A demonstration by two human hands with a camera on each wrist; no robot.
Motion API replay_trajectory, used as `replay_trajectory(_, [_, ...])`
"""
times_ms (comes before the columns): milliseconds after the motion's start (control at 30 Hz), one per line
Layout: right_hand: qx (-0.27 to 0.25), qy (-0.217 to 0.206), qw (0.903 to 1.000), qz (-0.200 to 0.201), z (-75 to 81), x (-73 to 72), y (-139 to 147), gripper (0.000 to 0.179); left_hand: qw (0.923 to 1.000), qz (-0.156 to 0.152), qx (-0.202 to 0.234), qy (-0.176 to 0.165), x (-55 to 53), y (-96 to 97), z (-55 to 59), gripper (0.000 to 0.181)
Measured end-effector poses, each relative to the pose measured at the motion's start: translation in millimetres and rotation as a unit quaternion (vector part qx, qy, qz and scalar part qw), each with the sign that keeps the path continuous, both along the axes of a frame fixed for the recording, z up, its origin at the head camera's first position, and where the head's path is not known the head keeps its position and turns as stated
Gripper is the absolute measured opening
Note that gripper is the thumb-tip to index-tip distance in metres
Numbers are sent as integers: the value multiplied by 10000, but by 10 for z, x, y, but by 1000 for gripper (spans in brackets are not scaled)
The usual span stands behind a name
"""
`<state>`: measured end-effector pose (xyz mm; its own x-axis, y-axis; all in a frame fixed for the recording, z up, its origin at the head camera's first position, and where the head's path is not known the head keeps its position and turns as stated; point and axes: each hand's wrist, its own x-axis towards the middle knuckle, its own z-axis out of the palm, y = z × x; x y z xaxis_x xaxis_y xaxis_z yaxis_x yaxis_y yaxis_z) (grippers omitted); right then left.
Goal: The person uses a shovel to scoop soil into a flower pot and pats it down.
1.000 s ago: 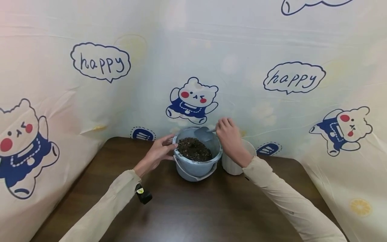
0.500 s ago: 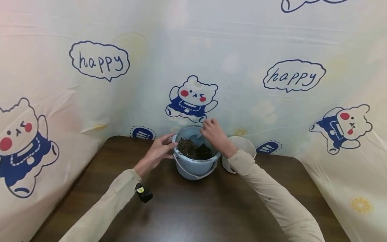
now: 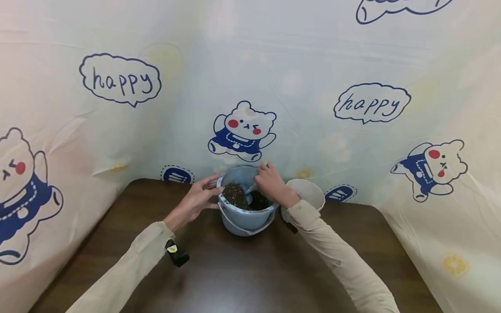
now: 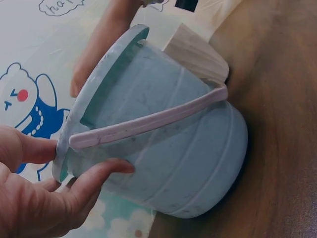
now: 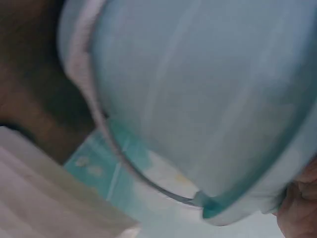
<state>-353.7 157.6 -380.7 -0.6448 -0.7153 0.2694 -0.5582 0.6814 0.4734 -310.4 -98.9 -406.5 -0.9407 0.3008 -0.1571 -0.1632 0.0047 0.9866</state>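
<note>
A light blue bucket (image 3: 244,222) with a pale handle hanging down its front stands on the table, holding dark soil (image 3: 234,194). My left hand (image 3: 198,198) grips the bucket's left rim; in the left wrist view its thumb lies against the outer wall. Over the right side of the opening, my right hand (image 3: 271,182) holds a small blue shovel (image 3: 248,191), its blade partly sunk in the soil. The right wrist view shows mainly the bucket's wall (image 5: 188,89), with only part of the right hand (image 5: 299,208) at the edge.
A white ribbed pot (image 3: 311,192) stands right of the bucket, partly behind my right forearm. The brown wooden table (image 3: 227,278) runs back to a printed cloth (image 3: 305,52) that hangs behind and at both sides.
My right hand has come left and down from above the right rim, bringing the shovel into the soil, which now shows a hollow at right. My left hand keeps its place on the rim.
</note>
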Motion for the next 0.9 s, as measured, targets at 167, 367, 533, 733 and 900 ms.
replay_trajectory(167, [-429, -1070, 9933, 87, 110, 63, 49, 16, 9998, -21, -68, -203, 1, -4, 11, 64])
replay_trajectory(367, [-191, -1376, 9903, -61, 131, 144, 65, 11, 9997, -26, -82, -214, -18, -22, 38, 64])
replay_trajectory(533, [-2, -1071, 9942, -129, 76, 126, 69, 11, 9993, -113, -47, -340, -27, -32, 54, 65])
replay_trajectory(733, [-265, -1193, 9925, -61, 64, 95, 132, 13, 9984, -240, 70, -517, -49, -39, 58, 67])
replay_trajectory(900, [-493, -1114, 9925, 96, 74, 104, 179, 17, 9968, -374, 114, -698, -55, -48, 65, 69])
